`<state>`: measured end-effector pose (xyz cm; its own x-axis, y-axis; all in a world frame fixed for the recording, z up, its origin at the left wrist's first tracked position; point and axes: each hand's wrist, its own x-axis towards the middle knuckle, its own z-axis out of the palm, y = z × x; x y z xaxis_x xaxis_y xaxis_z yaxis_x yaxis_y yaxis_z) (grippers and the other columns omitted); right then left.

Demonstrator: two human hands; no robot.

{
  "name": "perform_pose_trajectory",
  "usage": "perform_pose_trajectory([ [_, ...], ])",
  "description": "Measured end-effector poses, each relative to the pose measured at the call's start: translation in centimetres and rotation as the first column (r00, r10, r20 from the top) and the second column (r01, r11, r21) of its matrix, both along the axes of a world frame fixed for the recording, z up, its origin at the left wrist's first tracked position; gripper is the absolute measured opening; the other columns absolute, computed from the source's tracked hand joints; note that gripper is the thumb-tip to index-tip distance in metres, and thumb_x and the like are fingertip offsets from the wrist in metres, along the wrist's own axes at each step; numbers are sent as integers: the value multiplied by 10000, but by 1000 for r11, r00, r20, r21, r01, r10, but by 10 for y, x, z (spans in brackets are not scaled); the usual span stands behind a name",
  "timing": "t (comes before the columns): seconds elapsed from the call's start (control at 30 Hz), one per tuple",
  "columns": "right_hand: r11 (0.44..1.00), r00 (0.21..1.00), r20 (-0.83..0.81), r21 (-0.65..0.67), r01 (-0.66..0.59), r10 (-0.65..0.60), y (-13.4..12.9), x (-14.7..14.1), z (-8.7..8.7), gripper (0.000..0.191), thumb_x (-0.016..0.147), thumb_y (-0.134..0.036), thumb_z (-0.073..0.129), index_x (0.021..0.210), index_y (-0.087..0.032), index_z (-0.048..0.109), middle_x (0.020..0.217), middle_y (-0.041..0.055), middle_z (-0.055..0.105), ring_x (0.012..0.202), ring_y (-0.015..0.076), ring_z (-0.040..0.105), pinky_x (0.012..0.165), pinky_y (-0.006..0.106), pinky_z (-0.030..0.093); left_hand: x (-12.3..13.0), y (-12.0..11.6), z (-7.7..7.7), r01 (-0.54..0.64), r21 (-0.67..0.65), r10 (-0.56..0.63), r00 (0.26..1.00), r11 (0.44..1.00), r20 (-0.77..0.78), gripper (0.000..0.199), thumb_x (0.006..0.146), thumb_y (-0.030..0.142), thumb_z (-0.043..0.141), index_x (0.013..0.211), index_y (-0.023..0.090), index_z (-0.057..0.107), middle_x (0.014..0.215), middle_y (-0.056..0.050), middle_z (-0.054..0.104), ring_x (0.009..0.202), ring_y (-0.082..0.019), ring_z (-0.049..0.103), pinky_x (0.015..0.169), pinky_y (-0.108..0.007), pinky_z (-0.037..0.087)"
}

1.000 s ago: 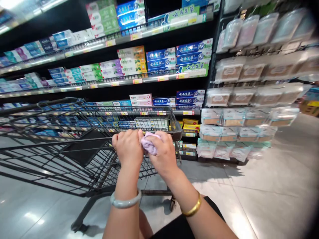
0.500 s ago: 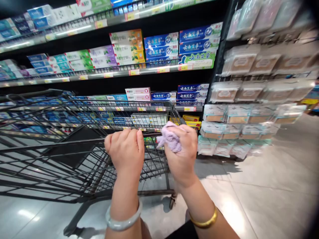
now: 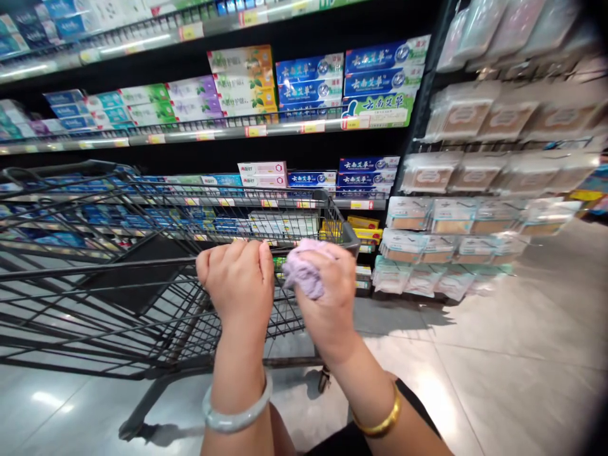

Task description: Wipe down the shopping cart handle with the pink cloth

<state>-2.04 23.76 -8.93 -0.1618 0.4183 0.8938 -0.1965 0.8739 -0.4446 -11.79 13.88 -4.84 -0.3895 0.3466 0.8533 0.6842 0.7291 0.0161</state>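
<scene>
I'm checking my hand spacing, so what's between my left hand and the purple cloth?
In the head view, a short stretch of the cart's dark rim lies between your left hand and the purple cloth.

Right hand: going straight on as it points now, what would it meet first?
Ahead of the right hand and its purple cloth, probably the shopping cart's far wire side; the shelf boxes stand beyond that. Depth is hard to judge here.

You have the cart (image 3: pixel 140 278) before you, left hand (image 3: pixel 238 282) on it, cloth (image 3: pixel 306 273) in your right hand (image 3: pixel 335 297), shelves (image 3: pixel 230 133) of boxes (image 3: pixel 244 82) behind, and hanging packets (image 3: pixel 455 218) at far right.
</scene>
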Motion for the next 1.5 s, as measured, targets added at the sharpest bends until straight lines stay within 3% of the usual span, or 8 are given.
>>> perform_pose_trajectory([
  [0.3,996,995,-44,-46,82,-84,4,4,1,299,895,-192,700,1172,-297,661,1209,82,597,1174,259,598,1041,486,518,1,0,1,26,11,-26,1000,1000,16,409,1052,381,401,767,243,660,783,-81,675,841,-278,518,853,-442,293],
  [0.47,990,987,122,75,-117,107,-4,-2,-9,295,898,-187,701,1169,-299,669,1200,58,623,1141,229,618,1001,414,549,-2,-1,-1,29,2,-29,1000,1000,4,416,1054,396,399,762,245,654,770,-74,675,837,-271,525,848,-439,293],
  [0.63,999,998,-32,1,52,-52,3,2,-12,342,891,-191,710,1208,-302,647,1241,78,598,1205,256,591,1074,477,506,0,-2,-1,26,5,-26,1000,1000,13,416,1057,391,390,799,234,676,802,-84,683,856,-277,525,865,-444,299],
  [0.83,982,957,271,122,-146,109,0,2,-21,361,832,-164,745,1166,-285,683,1190,60,646,1104,242,612,959,407,546,1,-1,-1,32,12,-32,999,999,9,421,1057,395,389,795,237,678,796,-82,684,857,-278,521,880,-440,305],
  [1.0,999,999,35,51,21,-22,2,6,-17,322,880,-167,718,1171,-296,671,1210,72,618,1153,242,611,1022,445,523,1,-1,-2,48,19,-48,999,999,14,412,1057,387,390,833,233,700,838,-90,698,892,-284,518,917,-444,312],
  [1.2,982,959,245,88,-169,143,-6,2,-26,317,845,-177,738,1140,-282,689,1158,54,645,1091,235,604,977,413,544,-1,-1,-4,48,22,-48,999,999,9,419,1059,403,379,859,236,708,834,-86,697,895,-282,529,926,-444,317],
  [1.4,1000,998,58,8,0,0,-1,5,-23,333,868,-181,712,1182,-285,672,1240,82,613,1169,251,596,1034,458,514,0,-1,-4,49,30,-49,999,998,15,422,1061,397,375,858,235,709,856,-84,697,908,-275,525,948,-440,316],
  [1.5,985,967,204,51,-165,152,-4,2,-26,340,830,-167,741,1153,-257,682,1183,68,659,1112,237,611,990,414,534,-1,-2,-4,58,25,-59,998,998,20,425,1059,401,379,874,224,718,856,-92,701,903,-278,525,951,-447,322],
])
